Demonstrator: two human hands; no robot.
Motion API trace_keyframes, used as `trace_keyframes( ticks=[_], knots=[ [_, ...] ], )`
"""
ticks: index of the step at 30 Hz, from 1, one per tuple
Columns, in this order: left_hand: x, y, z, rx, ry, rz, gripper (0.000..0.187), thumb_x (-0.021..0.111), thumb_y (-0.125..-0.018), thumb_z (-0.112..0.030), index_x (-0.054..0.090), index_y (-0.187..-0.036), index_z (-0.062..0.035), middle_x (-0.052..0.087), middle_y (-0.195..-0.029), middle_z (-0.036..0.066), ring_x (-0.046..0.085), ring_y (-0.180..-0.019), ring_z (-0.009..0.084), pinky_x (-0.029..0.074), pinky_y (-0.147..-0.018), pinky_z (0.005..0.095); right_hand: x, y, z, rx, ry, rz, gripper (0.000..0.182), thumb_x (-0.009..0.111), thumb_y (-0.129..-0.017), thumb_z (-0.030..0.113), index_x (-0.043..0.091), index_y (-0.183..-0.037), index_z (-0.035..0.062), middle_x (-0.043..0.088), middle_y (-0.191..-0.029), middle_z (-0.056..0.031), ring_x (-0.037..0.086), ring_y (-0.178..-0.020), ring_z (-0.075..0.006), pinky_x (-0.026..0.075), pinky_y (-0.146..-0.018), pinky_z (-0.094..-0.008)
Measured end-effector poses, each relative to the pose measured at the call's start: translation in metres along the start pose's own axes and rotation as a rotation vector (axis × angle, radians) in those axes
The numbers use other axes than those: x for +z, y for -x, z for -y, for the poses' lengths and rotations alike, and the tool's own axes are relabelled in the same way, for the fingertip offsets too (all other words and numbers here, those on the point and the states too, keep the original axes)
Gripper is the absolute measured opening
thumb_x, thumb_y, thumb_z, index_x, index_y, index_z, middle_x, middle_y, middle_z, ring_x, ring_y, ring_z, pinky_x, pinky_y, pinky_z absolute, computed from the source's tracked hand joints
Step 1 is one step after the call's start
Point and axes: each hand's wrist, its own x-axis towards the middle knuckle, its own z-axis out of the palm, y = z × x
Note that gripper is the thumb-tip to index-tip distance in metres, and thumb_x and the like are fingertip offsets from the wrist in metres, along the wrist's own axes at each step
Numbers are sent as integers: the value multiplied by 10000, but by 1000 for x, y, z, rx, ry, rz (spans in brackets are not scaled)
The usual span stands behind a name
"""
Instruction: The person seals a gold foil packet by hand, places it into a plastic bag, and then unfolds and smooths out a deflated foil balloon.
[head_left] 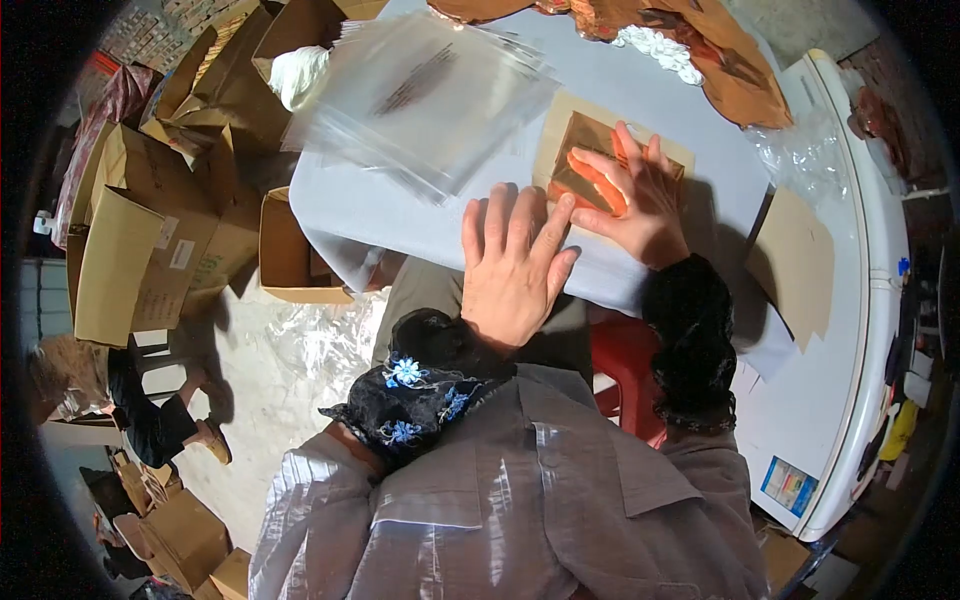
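Note:
A shiny copper-coloured sheet (582,140) lies on a square beige board (560,112) near the table's right side. My right hand (640,200) rests over the sheet with its fingers spread and bent, the fingertips touching it or just above it; orange reflections show beneath them. My left hand (515,265) is palm down at the table's near edge, fingers stretched out, its index fingertip close to the board's lower left corner and near my right thumb. Left of the board lies a stack of clear plastic bags (420,100) with dark print on it.
Crumpled brown-orange sheets (720,60) and a white lacy bundle (660,52) lie at the table's far edge. A white appliance-like surface (840,300) holds a beige card piece (795,260). Cardboard boxes (150,240) crowd the left, where another person's leg (180,420) shows.

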Motion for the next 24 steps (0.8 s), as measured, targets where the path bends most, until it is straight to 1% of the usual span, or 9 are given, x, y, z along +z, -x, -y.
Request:
trace_keyframes(
  ticks=[1,4,8,12,15,16,17,21,24],
  knots=[
    [-1,1,1,3,24,-4,540,570,-972,-377,463,-1470,-198,391,-1432,162,310,-1383,404,192,-1157,584,1,0,-1,-2,-7,-13,730,805,-757,479,529,-1414,320,268,-1602,-116,170,-1435,-540,160,-1173,-570],
    [1,8,5,15,24,-7,575,583,-963,-400,445,-1477,-181,380,-1436,183,285,-1407,416,192,-1157,584,2,-1,-1,-25,2,-65,705,822,-734,515,558,-1365,343,328,-1546,-129,276,-1358,-545,242,-1117,-607],
    [3,10,7,-42,30,-27,629,588,-957,-433,417,-1489,-143,375,-1442,194,261,-1426,431,198,-1152,589,5,-2,-2,-26,19,-82,690,810,-750,508,557,-1367,328,337,-1531,-131,270,-1353,-532,257,-1112,-596],
    [-2,7,-2,-79,-21,-18,674,598,-947,-448,397,-1496,-114,305,-1544,213,212,-1461,444,182,-1156,596,3,-2,-2,-33,8,-97,674,799,-763,514,565,-1359,303,352,-1517,-136,294,-1333,-531,275,-1106,-592],
    [-1,-1,-12,-102,-43,-58,699,616,-928,-457,399,-1493,-108,278,-1567,221,198,-1470,448,173,-1154,608,5,-4,-4,-47,47,-111,665,790,-767,530,576,-1346,283,370,-1513,-149,331,-1306,-539,284,-1108,-586],
    [-4,-6,-13,-111,-24,-41,690,630,-910,-464,441,-1463,-97,288,-1563,208,203,-1468,447,171,-1145,629,4,-5,-1,-49,69,-110,664,786,-767,537,581,-1342,277,375,-1514,-153,345,-1296,-543,287,-1110,-583],
    [-8,-9,-13,-104,-71,-22,667,629,-911,-460,465,-1446,-97,294,-1563,198,206,-1466,446,172,-1142,635,1,-6,2,47,57,-19,671,763,-776,571,581,-1354,282,367,-1539,-172,326,-1325,-573,252,-1138,-587],
    [-5,-16,-10,-109,-169,1,671,604,-899,-545,528,-1408,-114,230,-1614,166,130,-1501,434,147,-1128,675,3,-3,3,109,30,8,698,725,-786,622,560,-1390,315,348,-1563,-191,202,-1408,-603,170,-1178,-597],
    [4,-20,-8,-113,-226,-4,744,585,-871,-631,542,-1399,-110,161,-1650,149,64,-1525,411,113,-1123,698,0,-5,3,105,48,15,695,722,-787,625,561,-1389,316,355,-1559,-194,218,-1399,-602,177,-1175,-598]
  ],
)
